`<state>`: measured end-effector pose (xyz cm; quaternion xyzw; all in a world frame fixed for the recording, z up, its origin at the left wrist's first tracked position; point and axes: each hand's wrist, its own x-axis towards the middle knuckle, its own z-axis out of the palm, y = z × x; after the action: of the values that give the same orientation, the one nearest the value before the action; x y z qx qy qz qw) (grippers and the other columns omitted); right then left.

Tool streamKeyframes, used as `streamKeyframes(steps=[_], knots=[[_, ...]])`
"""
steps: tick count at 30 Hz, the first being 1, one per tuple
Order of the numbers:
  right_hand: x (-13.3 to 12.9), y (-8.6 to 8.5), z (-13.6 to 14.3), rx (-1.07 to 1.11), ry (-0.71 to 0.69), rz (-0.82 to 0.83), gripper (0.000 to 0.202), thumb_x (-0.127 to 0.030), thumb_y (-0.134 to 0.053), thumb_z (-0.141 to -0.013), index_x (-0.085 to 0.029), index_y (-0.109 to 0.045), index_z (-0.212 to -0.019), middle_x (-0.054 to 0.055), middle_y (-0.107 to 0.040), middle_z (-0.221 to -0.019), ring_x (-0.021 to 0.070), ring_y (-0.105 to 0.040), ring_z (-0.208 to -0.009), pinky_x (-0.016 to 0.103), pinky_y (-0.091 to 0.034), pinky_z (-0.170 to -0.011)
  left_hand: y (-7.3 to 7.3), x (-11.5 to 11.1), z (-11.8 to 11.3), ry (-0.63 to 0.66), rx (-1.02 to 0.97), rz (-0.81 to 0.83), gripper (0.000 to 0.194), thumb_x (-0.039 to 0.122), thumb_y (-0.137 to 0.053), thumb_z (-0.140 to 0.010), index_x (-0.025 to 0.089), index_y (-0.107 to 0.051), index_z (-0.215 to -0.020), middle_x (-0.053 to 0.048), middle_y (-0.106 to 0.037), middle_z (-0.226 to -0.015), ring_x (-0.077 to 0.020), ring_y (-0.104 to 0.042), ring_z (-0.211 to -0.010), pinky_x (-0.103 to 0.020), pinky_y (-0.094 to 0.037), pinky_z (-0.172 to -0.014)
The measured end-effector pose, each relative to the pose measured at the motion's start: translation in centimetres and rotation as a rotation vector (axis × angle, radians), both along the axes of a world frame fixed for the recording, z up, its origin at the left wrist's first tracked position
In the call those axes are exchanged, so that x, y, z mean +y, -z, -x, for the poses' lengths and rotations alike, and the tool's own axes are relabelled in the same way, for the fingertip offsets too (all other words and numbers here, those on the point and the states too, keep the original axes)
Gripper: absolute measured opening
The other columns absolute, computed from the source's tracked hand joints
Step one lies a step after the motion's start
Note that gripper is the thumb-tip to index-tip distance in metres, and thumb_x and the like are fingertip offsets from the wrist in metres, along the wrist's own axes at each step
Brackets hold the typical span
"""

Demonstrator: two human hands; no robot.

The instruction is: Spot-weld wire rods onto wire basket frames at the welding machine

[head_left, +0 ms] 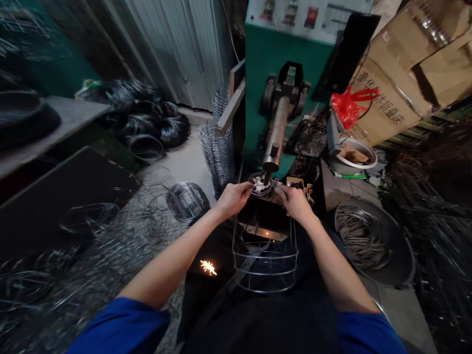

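Observation:
My left hand [233, 197] and my right hand [296, 201] both grip the top rim of a round wire basket frame [266, 265]. They hold it against the lower electrode [262, 186] of a green welding machine [280, 73]. The machine's metal arm [277, 129] slopes down to just above that spot, between my hands. The basket hangs down toward me, over my lap. A bright spark [208, 267] glows below my left forearm.
A stack of finished wire frames [218, 147] stands left of the machine. Black wire coils [151, 123] lie on the floor at the back left. A dark pan of cut wire pieces [363, 241] sits at my right. Cardboard boxes [413, 69] lean at the upper right.

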<state>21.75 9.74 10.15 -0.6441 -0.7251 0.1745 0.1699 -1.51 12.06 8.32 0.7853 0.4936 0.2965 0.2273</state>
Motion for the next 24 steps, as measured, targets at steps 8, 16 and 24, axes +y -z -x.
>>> streamKeyframes(steps=[8, 16, 24], knots=[[-0.2, -1.0, 0.1, 0.207, 0.01, 0.124, 0.035, -0.043, -0.046, -0.101, -0.022, -0.069, -0.087, -0.002, -0.056, -0.05, 0.0163, -0.057, -0.044, 0.026, -0.041, -0.055, -0.4, 0.1, 0.0, -0.007, 0.039, 0.041, 0.022, 0.02, -0.057, -0.095, 0.015, -0.077, -0.103, -0.004, -0.076, -0.079, -0.0137, -0.067, -0.065, -0.021, -0.045, -0.066], [-0.1, -0.8, -0.1, 0.349, 0.011, 0.2, 0.036, -0.046, -0.046, -0.1, -0.02, -0.065, -0.084, -0.006, -0.054, -0.047, 0.0121, -0.051, -0.032, 0.022, -0.038, -0.041, -0.4, 0.2, 0.1, -0.004, 0.041, 0.064, 0.024, 0.02, -0.055, -0.094, 0.016, -0.077, -0.104, -0.005, -0.077, -0.083, -0.0164, -0.07, -0.074, -0.022, -0.047, -0.071], [-2.0, 0.9, -1.4, 0.745, 0.032, 0.257, 0.044, -0.06, -0.06, -0.087, -0.017, -0.063, -0.082, -0.004, -0.056, -0.057, 0.0086, -0.05, -0.039, 0.018, -0.033, -0.035, -0.5, 0.5, 0.4, -0.015, -0.071, 0.176, 0.03, 0.031, -0.056, -0.093, 0.015, -0.077, -0.108, -0.004, -0.072, -0.069, -0.0176, -0.066, -0.064, -0.026, -0.047, -0.066]])
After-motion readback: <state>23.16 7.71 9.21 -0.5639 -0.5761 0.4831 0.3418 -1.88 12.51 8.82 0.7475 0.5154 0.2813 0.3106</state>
